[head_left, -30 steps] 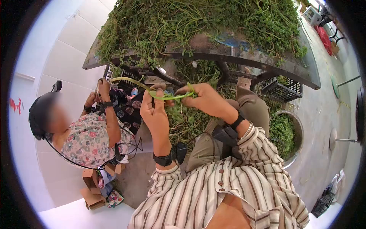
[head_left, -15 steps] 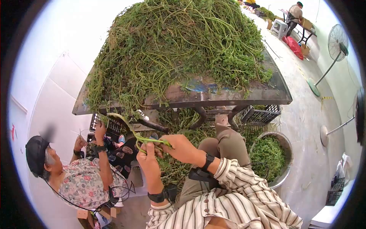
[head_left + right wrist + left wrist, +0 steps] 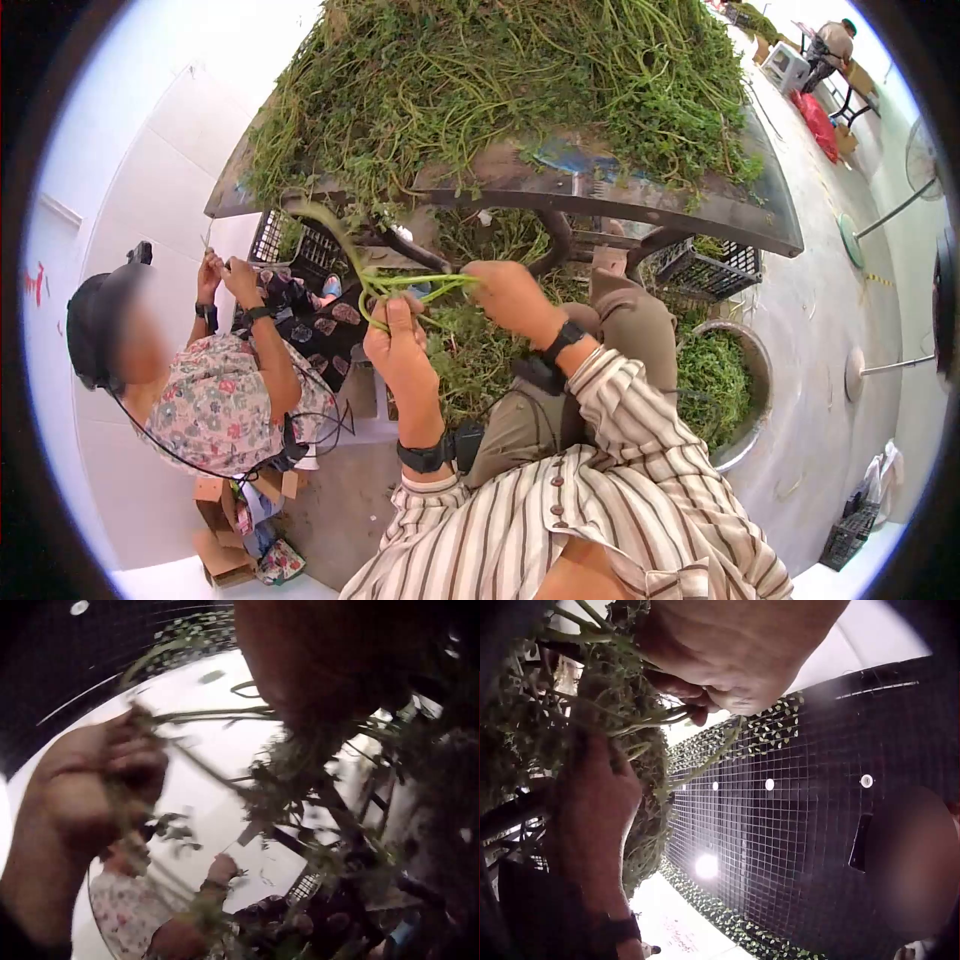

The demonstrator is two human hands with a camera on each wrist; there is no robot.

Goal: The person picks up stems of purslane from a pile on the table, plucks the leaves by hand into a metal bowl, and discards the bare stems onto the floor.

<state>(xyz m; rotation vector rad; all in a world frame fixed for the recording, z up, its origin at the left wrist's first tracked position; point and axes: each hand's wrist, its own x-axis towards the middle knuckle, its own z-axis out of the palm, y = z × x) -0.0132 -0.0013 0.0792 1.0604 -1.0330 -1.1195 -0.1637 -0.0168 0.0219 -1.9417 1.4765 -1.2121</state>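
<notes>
Head view, from the left: a person in a floral top (image 3: 225,400) sat beside the table (image 3: 640,200); a branching green stem (image 3: 347,243) arched near its edge; the left hand (image 3: 407,360) pinched its fork, the right hand (image 3: 515,302) gripped its shoots; a round tub (image 3: 764,385) held greens.

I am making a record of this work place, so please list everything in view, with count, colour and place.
Stem: 1, green, centre
Table: 1, dark grey, ahead
Plant pile: 1, green, on table
Left crate: 1, black, under table
Right crate: 1, black, under table
Tub: 1, grey, right
Basket: 1, black, lower right
Boxes: several, brown, lower left
Stool: 1, white, upper right
Bag: 1, red, upper right
Fan: at least 1, grey, right
Seated person: 1, floral top, left
Far person: 1, beige top, upper right
Left hand: 1, striped sleeve, on stem
Right hand: 1, striped sleeve, on stem
</notes>
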